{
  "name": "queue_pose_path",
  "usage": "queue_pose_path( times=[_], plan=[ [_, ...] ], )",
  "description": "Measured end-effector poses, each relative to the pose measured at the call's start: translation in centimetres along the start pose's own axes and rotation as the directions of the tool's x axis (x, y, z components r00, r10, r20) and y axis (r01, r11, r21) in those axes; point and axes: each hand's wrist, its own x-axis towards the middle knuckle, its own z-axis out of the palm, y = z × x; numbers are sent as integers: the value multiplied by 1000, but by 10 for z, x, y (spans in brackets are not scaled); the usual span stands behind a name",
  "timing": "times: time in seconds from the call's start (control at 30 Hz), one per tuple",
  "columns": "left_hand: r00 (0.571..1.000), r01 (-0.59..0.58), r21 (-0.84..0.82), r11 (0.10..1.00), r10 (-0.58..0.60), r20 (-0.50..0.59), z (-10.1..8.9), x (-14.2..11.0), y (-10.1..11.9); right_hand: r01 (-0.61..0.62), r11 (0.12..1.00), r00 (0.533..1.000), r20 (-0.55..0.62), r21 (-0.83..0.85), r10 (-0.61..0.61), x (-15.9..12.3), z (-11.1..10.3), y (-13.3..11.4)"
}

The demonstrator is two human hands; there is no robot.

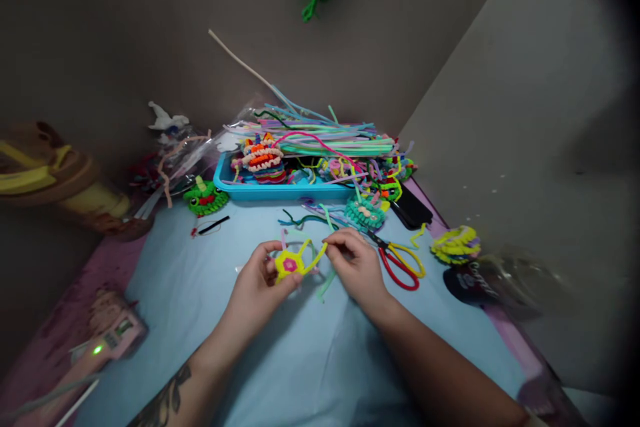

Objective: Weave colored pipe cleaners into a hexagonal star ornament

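Note:
A small yellow pipe-cleaner piece with a pink centre (pixel 289 265) is pinched between the thumb and fingers of my left hand (pixel 264 275). Loose yellow, green and lilac ends stick out from it. My right hand (pixel 356 265) closes its fingertips on the tip of a yellow pipe cleaner (pixel 317 259) that runs back to that piece. Just right of my right hand lie scissors with red and yellow handles (pixel 400 267). Behind the hands rests a teal fuzzy pipe-cleaner figure (pixel 365 213). Part of the held piece is covered by my left fingers.
A blue tray (pixel 285 192) full of colourful pipe cleaners and fuzzy figures stands at the back. A green figure (pixel 205 197) sits at its left. To the right are a black phone (pixel 412 208), a yellow bundle (pixel 456 245) and a coffee cup (pixel 470 285). A pink device (pixel 113 340) lies front left.

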Motion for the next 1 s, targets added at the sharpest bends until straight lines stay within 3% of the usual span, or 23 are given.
queue_pose_path(
  times=[0.13,0.3,0.53,0.87,1.0],
  plan=[
    [999,11,19,1000,-12,30,0,0,-1,-205,953,978,75,224,193,-2,1,-6],
    [999,-20,8,1000,20,25,-1,-1,-2,-425,841,901,241,333,360,-2,5,-4],
    [995,-89,5,996,89,-53,-1,0,0,-524,753,845,356,399,400,2,3,-2],
    [974,-153,123,981,171,-151,0,-1,-3,-768,376,638,568,519,519,-2,5,-10],
    [973,-160,48,986,165,-158,2,0,0,-742,355,664,547,569,510,-4,8,-9]
  ],
)
